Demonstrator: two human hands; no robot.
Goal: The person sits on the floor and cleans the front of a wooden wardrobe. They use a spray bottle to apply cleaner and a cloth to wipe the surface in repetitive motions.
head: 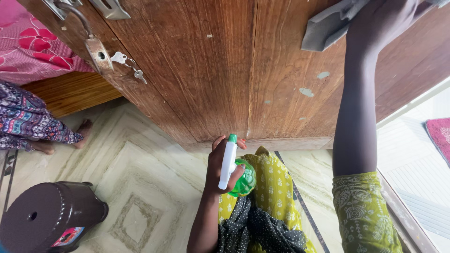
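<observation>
- There is only one view, from a camera on the person's head, so no second view shares the scene.
- It looks steeply down along the wooden door (206,70) to the tiled floor (140,187).
- The door is very near and fills the upper half.
- The person's own clothes show at the lower edge.

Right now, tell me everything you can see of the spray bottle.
The spray bottle has a white trigger head with a small green nozzle tip at the top and a rounded, translucent green body that looks like plastic. It is held roughly upright in front of the wooden door, apart from it. The left hand wraps around it, fingers curled over the neck and body, hiding much of it. How full it is cannot be told.
</observation>
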